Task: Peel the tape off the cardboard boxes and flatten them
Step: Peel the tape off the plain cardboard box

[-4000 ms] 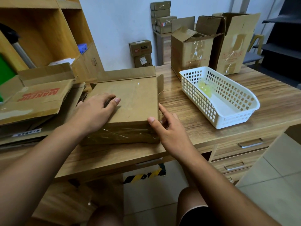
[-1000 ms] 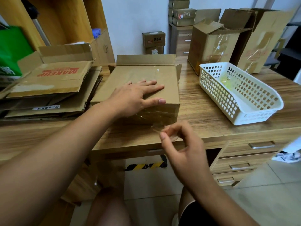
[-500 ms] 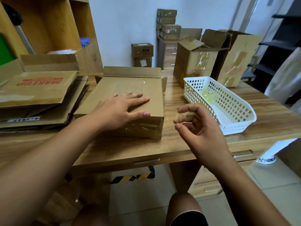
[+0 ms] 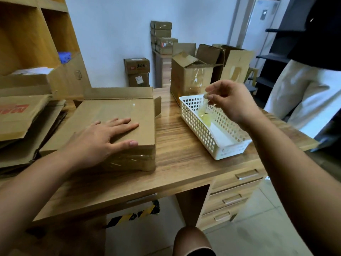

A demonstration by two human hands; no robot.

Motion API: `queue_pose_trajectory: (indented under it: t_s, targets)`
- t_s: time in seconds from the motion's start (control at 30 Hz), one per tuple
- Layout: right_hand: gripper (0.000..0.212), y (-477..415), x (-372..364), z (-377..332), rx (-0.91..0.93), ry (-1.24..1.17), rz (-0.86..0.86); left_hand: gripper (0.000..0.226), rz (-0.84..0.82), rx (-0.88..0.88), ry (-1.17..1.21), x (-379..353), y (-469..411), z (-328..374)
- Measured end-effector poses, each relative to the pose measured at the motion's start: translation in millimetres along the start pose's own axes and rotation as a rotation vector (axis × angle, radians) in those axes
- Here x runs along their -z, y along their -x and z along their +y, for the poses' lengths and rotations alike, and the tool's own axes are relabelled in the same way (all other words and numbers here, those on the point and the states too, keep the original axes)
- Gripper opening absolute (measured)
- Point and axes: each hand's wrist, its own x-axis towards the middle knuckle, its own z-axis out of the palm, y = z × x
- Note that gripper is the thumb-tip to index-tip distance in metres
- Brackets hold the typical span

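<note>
Head view: the cardboard box lies low on the wooden desk, its far flaps open and clear tape wrinkled across its near face. The left hand lies flat on the box top near the front edge, fingers spread and straight, thumb along the rim just above that tape. The right hand is off to the right, well apart from the box, raised over the far end of a white lattice basket. Its thumb and fingertips pinch a thin clear tape strip that dangles down into the basket, where a yellowish wad of peeled tape lies. Flattened cartons are stacked at the left of the desk, beside the box. Two opened boxes stand upright behind the basket. A person in pale trousers stands at the right.
</note>
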Motion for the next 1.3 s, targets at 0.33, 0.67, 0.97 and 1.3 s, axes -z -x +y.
queue_pose_trajectory:
  t_s: [0.33, 0.67, 0.97, 1.3]
  targets:
    - [0.025, -31.0, -16.7, 35.0, -0.146, 0.286, -0.174, 0.079, 0.054, -0.023, 0.025, -10.9, -10.3, -17.5]
    - [0.028, -18.5, -22.8, 45.9, -0.117, 0.479, -0.244, 0.079, 0.082, -0.067, 0.023, -12.6, -12.8, -19.7]
    - [0.018, -16.7, -22.6, 42.6, -0.109, 0.433, -0.106, 0.078, 0.093, -0.071, 0.014, -12.7, -12.1, -19.1]
    - [0.039, -14.5, -30.2, 42.2, -0.084, 0.449, -0.086, 0.077, 0.107, -0.06, 0.022, -17.5, -15.9, -26.6]
